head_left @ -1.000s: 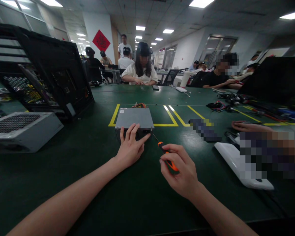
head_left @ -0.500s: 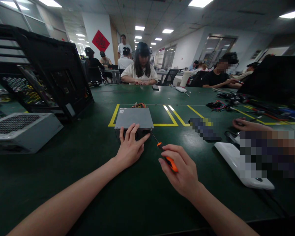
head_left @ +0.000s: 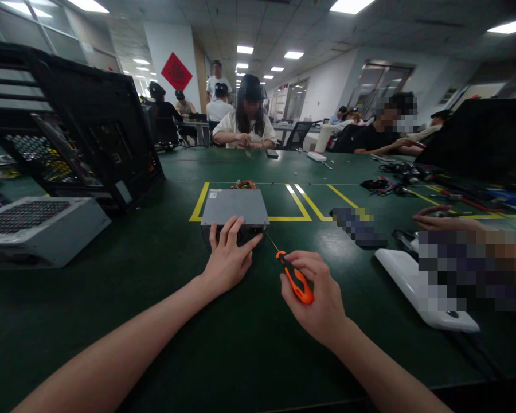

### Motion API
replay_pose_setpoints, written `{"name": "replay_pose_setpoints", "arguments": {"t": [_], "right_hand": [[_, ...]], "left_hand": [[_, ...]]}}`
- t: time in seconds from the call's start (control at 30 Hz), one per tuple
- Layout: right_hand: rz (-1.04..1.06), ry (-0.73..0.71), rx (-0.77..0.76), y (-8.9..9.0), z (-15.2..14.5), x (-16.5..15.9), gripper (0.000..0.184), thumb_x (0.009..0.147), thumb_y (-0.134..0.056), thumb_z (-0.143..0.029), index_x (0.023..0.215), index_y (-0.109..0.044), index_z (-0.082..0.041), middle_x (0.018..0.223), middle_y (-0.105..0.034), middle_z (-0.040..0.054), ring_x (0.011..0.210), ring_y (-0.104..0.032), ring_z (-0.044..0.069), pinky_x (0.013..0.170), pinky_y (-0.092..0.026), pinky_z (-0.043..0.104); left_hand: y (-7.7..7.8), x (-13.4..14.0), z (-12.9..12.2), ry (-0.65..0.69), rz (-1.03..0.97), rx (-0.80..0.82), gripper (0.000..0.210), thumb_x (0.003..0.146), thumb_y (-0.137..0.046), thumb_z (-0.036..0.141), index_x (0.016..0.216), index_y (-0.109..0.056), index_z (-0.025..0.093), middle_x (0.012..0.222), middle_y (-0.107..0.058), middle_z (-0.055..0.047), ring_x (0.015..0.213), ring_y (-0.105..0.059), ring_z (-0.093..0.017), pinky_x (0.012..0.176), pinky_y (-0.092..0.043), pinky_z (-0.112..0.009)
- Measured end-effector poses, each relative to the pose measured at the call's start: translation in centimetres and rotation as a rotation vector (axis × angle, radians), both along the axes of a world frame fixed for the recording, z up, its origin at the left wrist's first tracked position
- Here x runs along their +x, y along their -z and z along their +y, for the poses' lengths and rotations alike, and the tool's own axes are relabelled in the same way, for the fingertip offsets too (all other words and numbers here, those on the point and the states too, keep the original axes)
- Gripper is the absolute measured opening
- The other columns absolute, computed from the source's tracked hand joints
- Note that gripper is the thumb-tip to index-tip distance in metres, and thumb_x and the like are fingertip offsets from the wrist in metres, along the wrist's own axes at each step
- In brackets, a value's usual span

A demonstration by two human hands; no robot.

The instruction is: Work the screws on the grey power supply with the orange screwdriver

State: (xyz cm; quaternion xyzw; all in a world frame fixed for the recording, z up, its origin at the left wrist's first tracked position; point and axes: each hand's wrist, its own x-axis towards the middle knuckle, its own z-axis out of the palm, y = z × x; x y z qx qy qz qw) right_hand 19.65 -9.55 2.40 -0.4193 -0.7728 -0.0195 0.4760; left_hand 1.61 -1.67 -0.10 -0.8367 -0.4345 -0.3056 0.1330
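A grey computer power supply (head_left: 236, 205) lies on the green table, its socket side facing me and a bundle of wires behind it. My left hand (head_left: 227, 252) holds it steady, fingers spread over the near top edge and the front face. My right hand (head_left: 316, 292) grips an orange and black screwdriver (head_left: 298, 281) around its handle. The screwdriver's thin shaft points away to the left, and its tip meets the front right corner of the power supply, close to my left index finger. Whatever screw may be there is too small to make out.
A second power supply (head_left: 47, 229) and an open black computer case (head_left: 98, 137) stand on the left. Yellow tape (head_left: 288, 218) marks the table. To the right lie a white device (head_left: 421, 287) and cables (head_left: 408, 172); a co-worker's hand (head_left: 451, 218) reaches in there. Another person (head_left: 245, 123) sits opposite.
My right fingers have shifted on the screwdriver handle, which has turned so more of its orange side shows. The left hand and power supply stay put. The co-worker's hand at right has moved slightly.
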Motion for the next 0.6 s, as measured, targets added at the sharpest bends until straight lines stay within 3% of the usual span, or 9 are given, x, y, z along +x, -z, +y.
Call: {"name": "replay_pose_setpoints", "arguments": {"t": [0.17, 0.33, 0.5, 0.6], "right_hand": [[-0.112, 0.014, 0.040, -0.21, -0.24, 0.05, 0.017, 0.074, -0.055, -0.010, 0.085, -0.049, -0.021, 0.102, -0.049, 0.0073, 0.073, -0.057, 0.013, 0.064, -0.052, 0.031], [-0.026, 0.004, -0.028, -0.30, -0.17, -0.08, 0.028, 0.078, -0.053, -0.016, 0.104, -0.043, -0.021, 0.099, -0.051, 0.0089, 0.087, -0.058, 0.018, 0.061, -0.053, 0.029], [-0.119, 0.018, 0.025, -0.46, -0.25, -0.06, 0.016, 0.074, -0.054, -0.012, 0.087, -0.051, -0.020, 0.100, -0.052, 0.0084, 0.078, -0.058, 0.016, 0.067, -0.051, 0.033], [-0.122, 0.029, -0.032, -0.51, -0.28, 0.02, 0.018, 0.075, -0.055, -0.018, 0.093, -0.053, -0.020, 0.101, -0.051, 0.0087, 0.079, -0.057, 0.017, 0.066, -0.051, 0.033]], "left_hand": [[0.00, -0.02, 0.01, 0.005, -0.007, 0.004, 0.045, 0.078, -0.054, 0.020, 0.121, -0.050, 0.034, 0.139, -0.024, -0.009, 0.131, -0.019, -0.031, 0.104, -0.006, -0.059], [-0.08, 0.00, -0.06, 0.000, 0.002, -0.001, 0.047, 0.077, -0.055, 0.020, 0.121, -0.049, 0.034, 0.139, -0.024, -0.008, 0.131, -0.019, -0.031, 0.104, -0.006, -0.059], [-0.05, 0.01, -0.02, -0.005, 0.005, 0.008, 0.046, 0.078, -0.054, 0.020, 0.121, -0.049, 0.035, 0.140, -0.024, -0.008, 0.130, -0.019, -0.031, 0.104, -0.006, -0.059], [-0.05, 0.03, 0.02, -0.012, 0.028, 0.011, 0.049, 0.078, -0.054, 0.020, 0.123, -0.047, 0.036, 0.139, -0.024, -0.009, 0.131, -0.019, -0.032, 0.103, -0.006, -0.060]]}}
